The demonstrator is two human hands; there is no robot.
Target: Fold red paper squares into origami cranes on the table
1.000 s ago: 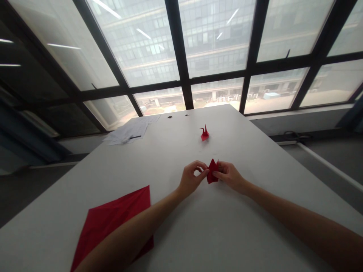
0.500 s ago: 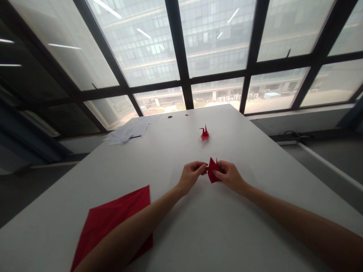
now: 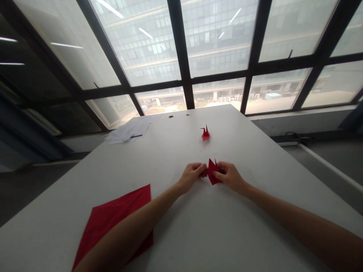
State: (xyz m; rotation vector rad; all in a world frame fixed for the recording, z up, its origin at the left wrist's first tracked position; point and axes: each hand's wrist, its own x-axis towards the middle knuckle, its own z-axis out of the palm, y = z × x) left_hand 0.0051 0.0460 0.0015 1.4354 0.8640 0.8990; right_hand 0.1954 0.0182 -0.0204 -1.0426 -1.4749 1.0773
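A red folded paper crane [image 3: 212,173] is held just above the white table, between my two hands. My right hand [image 3: 228,175] pinches its body, thumb on the near face and fingers behind. On the other side, my left hand [image 3: 195,173] is closed on the crane's left tip, which the fingers mostly hide. One pointed end stands up beside my right fingers. Farther back on the table sits a second red paper crane [image 3: 205,134], upright, touched by neither hand.
A red paper sheet [image 3: 121,207] with creases lies at the lower left, partly under my left forearm. White papers [image 3: 127,130] with a dark pen [image 3: 137,136] lie at the far left of the white table [image 3: 255,211]. Tall windows stand beyond.
My left fingers have closed further around the crane's left tip. The crane has tilted slightly. My right hand keeps its pinch, and the view has shifted a little.
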